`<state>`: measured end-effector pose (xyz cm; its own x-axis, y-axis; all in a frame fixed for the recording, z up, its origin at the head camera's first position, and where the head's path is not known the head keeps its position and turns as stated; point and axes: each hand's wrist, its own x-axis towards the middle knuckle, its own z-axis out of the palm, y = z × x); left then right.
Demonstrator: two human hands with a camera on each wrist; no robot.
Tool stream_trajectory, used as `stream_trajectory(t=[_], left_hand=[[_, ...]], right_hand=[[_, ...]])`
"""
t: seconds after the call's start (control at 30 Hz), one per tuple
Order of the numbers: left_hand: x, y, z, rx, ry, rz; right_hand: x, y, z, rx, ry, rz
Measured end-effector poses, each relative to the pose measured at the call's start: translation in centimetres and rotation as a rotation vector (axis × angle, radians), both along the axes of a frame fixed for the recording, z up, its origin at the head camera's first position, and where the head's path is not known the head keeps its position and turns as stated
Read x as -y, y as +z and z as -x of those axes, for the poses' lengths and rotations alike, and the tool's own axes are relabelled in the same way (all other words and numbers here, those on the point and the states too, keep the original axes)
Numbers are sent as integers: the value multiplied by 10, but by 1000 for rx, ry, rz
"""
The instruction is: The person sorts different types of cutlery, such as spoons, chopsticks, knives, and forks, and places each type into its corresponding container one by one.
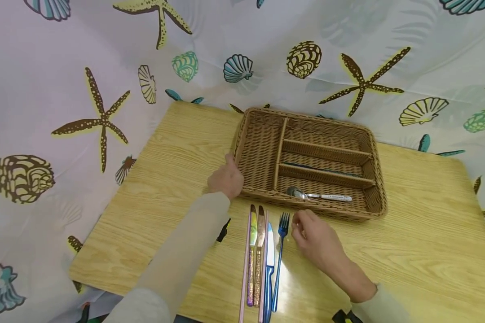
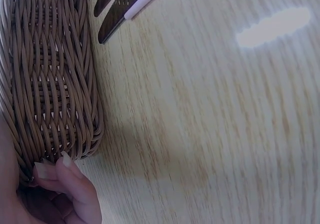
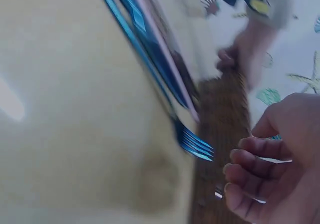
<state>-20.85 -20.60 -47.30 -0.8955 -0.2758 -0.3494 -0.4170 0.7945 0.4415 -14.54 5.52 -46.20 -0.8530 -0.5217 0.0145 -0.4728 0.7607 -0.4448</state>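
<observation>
My left hand (image 1: 226, 178) grips the near left corner of a brown wicker cutlery tray (image 1: 258, 194); the left wrist view has its curled fingers at the woven corner. My right hand (image 1: 316, 237) is just in front of the tray's near side, its fingers loosely bent with nothing between them. Left of it lies a blue fork (image 1: 283, 226), tines toward the tray. Beside the fork are a blue knife (image 1: 269, 269), two patterned knives with brown blade tips (image 1: 261, 215) and two pink chopsticks (image 1: 244, 278). Inside the near compartment sit a spoon (image 1: 297, 193) and a white-handled utensil (image 1: 335, 197).
The wooden table (image 1: 420, 215) reaches back to a white curtain (image 1: 266, 27) printed with shells and starfish. Wooden dividers (image 1: 327, 151) split the tray. Something thin and dark blue (image 1: 323, 169) lies in its middle compartment, partly behind a divider.
</observation>
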Motion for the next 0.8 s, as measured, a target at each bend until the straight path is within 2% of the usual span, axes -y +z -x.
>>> stream_trajectory(t=[0.13,0.27,0.37,0.5,0.67,0.8], left_hand=[[0,0,0,-6,-2,-5],[-1,-1,1,-8,0,-6],[0,-1,1,-3,-3,-5],[0,-2,1,-7,-3,-8],[0,-3,1,-18,-4,0],[0,-4,1,-27,-6,2]], right_hand=[[2,-15,-21,168,-35,-74],[5,-27,-37,225,-47,-109],[8,-33,-46,204,-67,-120],[12,-37,-55,128,-101,-159],[17,-39,-59,52,-122,-212],[20,-41,-61,20,-156,-198]])
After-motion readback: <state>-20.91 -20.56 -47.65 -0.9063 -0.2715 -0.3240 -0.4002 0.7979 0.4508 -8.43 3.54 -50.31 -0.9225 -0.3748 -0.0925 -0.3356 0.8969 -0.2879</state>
